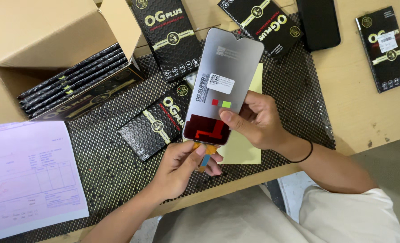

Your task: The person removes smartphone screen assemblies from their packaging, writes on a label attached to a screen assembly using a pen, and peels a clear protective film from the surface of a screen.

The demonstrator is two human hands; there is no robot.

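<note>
Desk (370, 117) of pale wood fills my view, with a black perforated mat (105, 166) over its middle. At far left I see an open cardboard box (38, 36) with slim black packets (74, 83) stacked on edge inside, and near left a pale pink printed sheet (26, 175) lies over the mat's edge. More flat black boxes (157, 126) with yellow-green bands lie on the mat and at far right, and a dark phone (319, 22) rests at the far edge. A yellow paper (242, 150) sits on the mat under my hands. The grey phone screen panel (222, 85) is lifted above the mat's centre, back side up, tilted slightly right. My right hand (258, 121) is closed on its right edge, thumb pressed on the dark lower part. My left hand (184, 168) pinches the orange flex cable (207, 149) hanging from the panel's near end between thumb and fingers.
</note>
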